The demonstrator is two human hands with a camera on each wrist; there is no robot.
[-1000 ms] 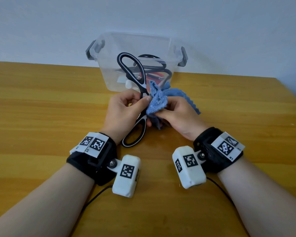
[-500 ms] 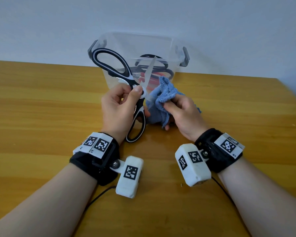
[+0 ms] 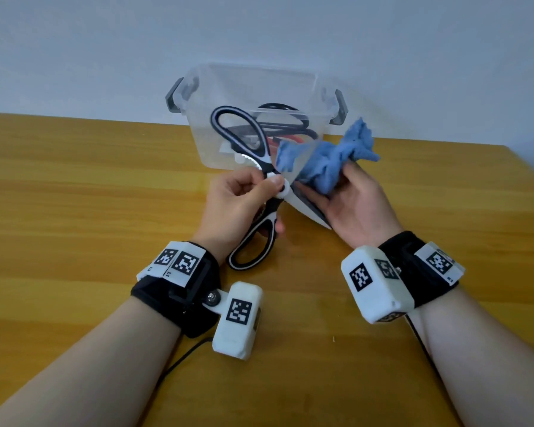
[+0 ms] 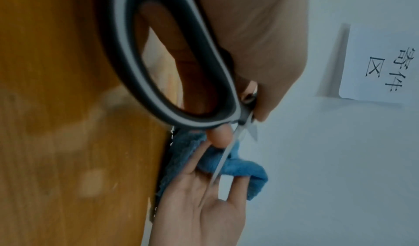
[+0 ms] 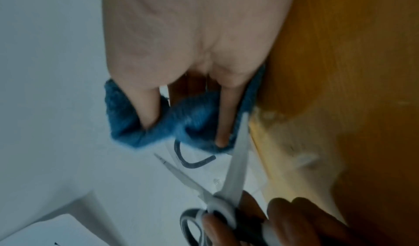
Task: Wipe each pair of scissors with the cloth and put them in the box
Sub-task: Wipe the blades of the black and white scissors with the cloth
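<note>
My left hand (image 3: 259, 192) pinches black-and-white scissors (image 3: 261, 155) at the pivot, a finger through the lower handle loop (image 4: 172, 70). The blades stand wide apart. One blade (image 3: 310, 211) points down-right across my right palm; the other rises toward the blue cloth (image 3: 330, 161). My right hand (image 3: 349, 198) is turned palm up, thumb holding the bunched cloth (image 5: 192, 117) against the fingers, just right of the pivot. Behind stands the clear plastic box (image 3: 216, 87) with grey latches; dark-handled and red scissors (image 3: 287, 124) lie inside.
The wooden table (image 3: 90, 195) stretches left, right and in front of my hands. A pale wall rises right behind the box. The table's right edge runs at the far right. A cable trails from each wrist camera.
The scissors' blades have spread wider and the top handle has tipped back toward the box. My right hand has turned palm up and carried the cloth up and to the right.
</note>
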